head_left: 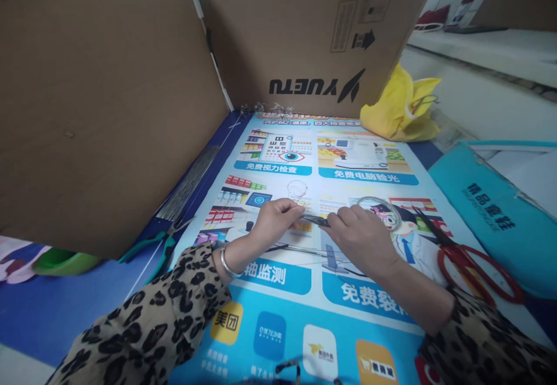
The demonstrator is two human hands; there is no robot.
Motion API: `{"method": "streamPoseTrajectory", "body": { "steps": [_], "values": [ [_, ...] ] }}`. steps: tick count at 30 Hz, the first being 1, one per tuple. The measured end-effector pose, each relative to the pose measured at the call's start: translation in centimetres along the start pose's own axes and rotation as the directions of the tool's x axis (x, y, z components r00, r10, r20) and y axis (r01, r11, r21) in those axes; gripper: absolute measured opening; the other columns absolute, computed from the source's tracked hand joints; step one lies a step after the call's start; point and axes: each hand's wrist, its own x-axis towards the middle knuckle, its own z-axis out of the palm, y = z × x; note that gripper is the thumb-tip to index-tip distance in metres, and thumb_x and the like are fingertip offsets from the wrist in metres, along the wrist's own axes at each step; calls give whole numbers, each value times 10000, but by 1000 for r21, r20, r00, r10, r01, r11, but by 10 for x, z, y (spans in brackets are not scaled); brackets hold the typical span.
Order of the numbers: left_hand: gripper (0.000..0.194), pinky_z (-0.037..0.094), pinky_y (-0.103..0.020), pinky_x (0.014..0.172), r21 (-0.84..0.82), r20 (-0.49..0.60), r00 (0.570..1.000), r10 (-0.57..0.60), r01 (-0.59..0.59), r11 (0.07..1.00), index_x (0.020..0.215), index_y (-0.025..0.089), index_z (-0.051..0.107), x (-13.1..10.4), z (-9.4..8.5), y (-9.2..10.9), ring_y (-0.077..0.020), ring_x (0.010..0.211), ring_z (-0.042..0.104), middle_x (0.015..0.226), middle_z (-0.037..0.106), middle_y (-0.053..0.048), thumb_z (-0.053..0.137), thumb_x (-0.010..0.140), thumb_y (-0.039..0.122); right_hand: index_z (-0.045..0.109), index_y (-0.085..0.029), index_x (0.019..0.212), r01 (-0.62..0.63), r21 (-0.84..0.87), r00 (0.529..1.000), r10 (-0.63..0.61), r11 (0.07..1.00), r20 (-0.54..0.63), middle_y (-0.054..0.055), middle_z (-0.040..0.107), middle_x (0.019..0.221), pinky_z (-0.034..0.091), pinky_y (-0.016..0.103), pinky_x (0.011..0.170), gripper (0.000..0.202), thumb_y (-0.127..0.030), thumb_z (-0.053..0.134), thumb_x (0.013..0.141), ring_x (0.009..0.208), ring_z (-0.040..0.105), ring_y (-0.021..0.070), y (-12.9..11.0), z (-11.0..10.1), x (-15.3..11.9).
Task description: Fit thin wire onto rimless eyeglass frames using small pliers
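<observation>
Above the printed poster [317, 199], my left hand [276, 222] is closed in a pinch on a thin wire. A curled loop of the wire [297, 189] stands up just beyond those fingertips. My right hand [359, 237] grips a pair of needle-nose pliers [317, 220], their jaws pointing left and meeting my left fingertips. Whether the jaws bite on the wire is too small to tell. Under the hands, several long dark strands lie across the poster. Beyond my right hand sits a round coil [397, 216], partly hidden by the knuckles.
Red-handled scissors [481, 269] lie at right, by a teal shoebox [491, 199]. Teal-handled pliers [163, 248] and a bundle of straight wires [189, 184] lie left. Cardboard [304, 31] walls the back and left. Small wire pieces [274, 109] and a yellow bag [398, 109] are behind.
</observation>
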Motion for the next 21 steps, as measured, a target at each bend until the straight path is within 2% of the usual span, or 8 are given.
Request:
{"method": "streamPoseTrajectory", "body": {
  "steps": [12,17,21],
  "values": [
    [263,377,-216,533,18,4,1000,8,-8,1000,658,170,608,0,0,1,-87,473,476,491,565,25,557,771,402,560,-189,716,5,-3,1000,-5,1000,14,55,542,687,211,319,630,258,-358,459,883,708,410,198,0,-1,0],
    [173,367,-204,504,-68,33,999,4,-2,998,706,164,600,2,3,-3,-79,475,480,517,551,31,612,729,335,564,-189,716,-11,-1,999,11,1000,49,57,549,691,202,316,615,262,-369,465,878,707,427,199,-1,-1,0],
    [125,370,-201,487,-180,17,1000,3,0,984,727,151,580,1,5,0,-70,473,475,543,523,39,619,713,268,568,-185,716,-59,18,995,57,998,76,52,563,699,202,300,596,237,-374,516,849,708,452,192,-4,-2,2]
  ]
}}
